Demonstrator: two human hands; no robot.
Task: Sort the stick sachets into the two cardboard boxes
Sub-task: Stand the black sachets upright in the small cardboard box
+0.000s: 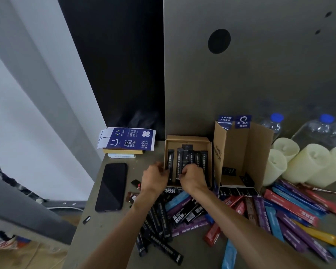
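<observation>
A small open cardboard box (188,139) holds several black stick sachets (198,159) lying side by side. My left hand (155,176) grips the box's left wall. My right hand (192,176) reaches into the box and pinches a black sachet (180,162) there. To the right stands a taller cardboard box (244,150) with its flaps up and a few dark sachets at its bottom. A loose pile of sachets (270,214), black, red, blue, purple and yellow, covers the table in front of both boxes.
A dark phone (112,187) lies left of the boxes, with blue-covered booklets (126,141) behind it. Pale candles (306,164) and water bottles (275,123) crowd the right back. A large grey panel (260,65) rises behind. The table's left edge drops off near the phone.
</observation>
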